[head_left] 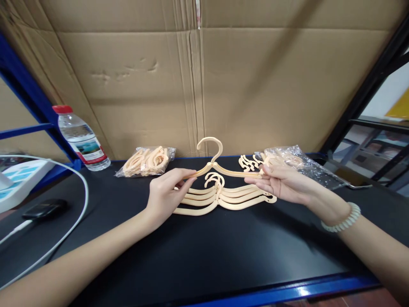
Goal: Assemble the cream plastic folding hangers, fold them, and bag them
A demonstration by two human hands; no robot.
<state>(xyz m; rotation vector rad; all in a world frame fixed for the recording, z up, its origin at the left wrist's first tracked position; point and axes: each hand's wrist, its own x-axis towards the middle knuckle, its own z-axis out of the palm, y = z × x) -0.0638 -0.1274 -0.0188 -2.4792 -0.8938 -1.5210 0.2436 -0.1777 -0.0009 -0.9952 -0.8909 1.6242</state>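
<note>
L hand (169,192) pinches the L end of a cream plastic clothes hanger (213,164) btwn thumb & fingers; R hand (283,181) grips the R end, thumb on top, palm turned up, fingers stretched out below. Hanger's hook-up over the mid part of the smooth black tabletop (223,256); can't tell if it touches the stack of cream plastic hangers (200,211) lying just nearer the front edge (hooks bunched together mid-stack). Nr the back edge, R of centre: small heap of cream curved plastic pieces (250,163), right beside a crinkly clear plastic bag (287,157). Back edge, L of centre: clear plastic packet of cream parts (147,161). Back L corner: clear plastic water bottle w/ red cap (84,143). Twd the L edge: small black block-shaped device (44,209), w/ a white cable (87,192) looping nr it. Brown cardboard sheet (143,85) stands behind the back edge.
</note>
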